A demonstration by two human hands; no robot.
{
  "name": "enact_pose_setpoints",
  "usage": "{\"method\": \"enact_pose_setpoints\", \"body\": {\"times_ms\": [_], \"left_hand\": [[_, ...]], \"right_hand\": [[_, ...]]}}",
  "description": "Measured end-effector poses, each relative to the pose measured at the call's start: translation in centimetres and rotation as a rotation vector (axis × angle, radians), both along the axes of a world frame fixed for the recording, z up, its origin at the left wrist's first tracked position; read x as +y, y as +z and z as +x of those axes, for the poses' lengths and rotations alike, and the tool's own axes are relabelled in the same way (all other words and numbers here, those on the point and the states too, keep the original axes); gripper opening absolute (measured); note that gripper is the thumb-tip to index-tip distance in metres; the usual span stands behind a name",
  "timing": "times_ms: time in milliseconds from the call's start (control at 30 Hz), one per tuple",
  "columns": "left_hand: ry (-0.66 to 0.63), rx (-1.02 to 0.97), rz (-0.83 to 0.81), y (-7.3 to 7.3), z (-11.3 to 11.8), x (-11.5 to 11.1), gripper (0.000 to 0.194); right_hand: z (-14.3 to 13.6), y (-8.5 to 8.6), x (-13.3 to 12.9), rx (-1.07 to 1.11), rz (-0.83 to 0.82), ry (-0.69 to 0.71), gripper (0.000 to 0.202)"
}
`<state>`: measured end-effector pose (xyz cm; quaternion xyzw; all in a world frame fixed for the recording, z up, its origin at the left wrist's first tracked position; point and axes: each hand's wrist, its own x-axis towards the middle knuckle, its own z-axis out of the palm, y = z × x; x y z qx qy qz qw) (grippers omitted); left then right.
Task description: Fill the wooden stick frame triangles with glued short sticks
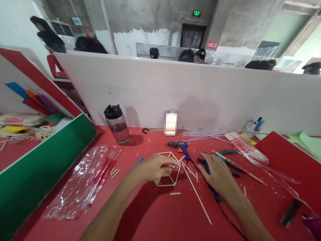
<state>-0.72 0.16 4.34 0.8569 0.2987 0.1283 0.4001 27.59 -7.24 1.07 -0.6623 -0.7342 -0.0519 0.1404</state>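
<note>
My left hand (159, 166) bends over a small frame of thin wooden sticks (167, 185), its fingers curled and the index fingertip at the frame's right corner; it partly covers the frame. To the right, my right hand (215, 168) is palm down with its fingers apart, beside and partly over dark-handled pliers (203, 163). A blue glue gun (184, 150) lies just behind the frame, its cord running under the right hand's side. Loose sticks lie by the frame, among them a long stick (197, 194) and a short stick (175, 193).
A water bottle (117, 125) and a lit phone (171, 123) stand along the white partition (155, 87). Plastic wrappers (75, 180) lie left. Glue sticks (203, 134), a bundle of sticks (247, 149), green-handled pliers (229, 152) and a pen holder (250, 127) are at right.
</note>
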Motion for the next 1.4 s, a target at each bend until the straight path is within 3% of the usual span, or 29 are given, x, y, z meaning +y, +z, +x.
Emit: {"method": "enact_pose_setpoints", "body": {"times_ms": [67,133,267,400,600,767,933,1100,1400], "left_hand": [[-0.059,-0.025,0.041,-0.1,0.4,-0.2,0.042],[-0.106,-0.037,0.076,-0.2,0.8,-0.5,0.045],[-0.143,-0.007,0.119,-0.1,1.2,-1.1,0.048],[-0.166,0.003,0.091,0.1,1.1,-1.1,0.048],[0.023,-0.002,0.036,-1.1,0.2,-0.5,0.041],[0.163,-0.016,0.025,-2.6,-0.6,-0.7,0.04],[0.257,-0.136,0.014,-2.9,-0.3,-2.0,0.038],[0.264,-0.249,-0.01,-2.7,-0.1,-3.1,0.04],[0.178,-0.198,0.1,-3.8,-1.3,-3.0,0.024]], "right_hand": [[-1.5,0.8,0.0,0.173,-0.058,0.201,0.044],[-3.0,1.5,0.1,0.249,-0.087,0.299,0.039],[-4.4,1.8,0.2,0.253,-0.096,0.35,0.029],[-3.3,1.0,-0.1,0.178,-0.083,0.348,0.028],[-0.2,0.1,-1.0,-0.02,-0.188,0.414,0.028],[0.5,0.5,-1.6,0.001,-0.283,0.411,0.029],[-3.1,0.8,-0.9,0.26,-0.11,0.391,0.024],[-7.9,0.1,1.1,0.438,-0.033,0.483,0.017],[-9.3,-1.5,2.3,0.455,-0.041,0.565,0.017]]}}
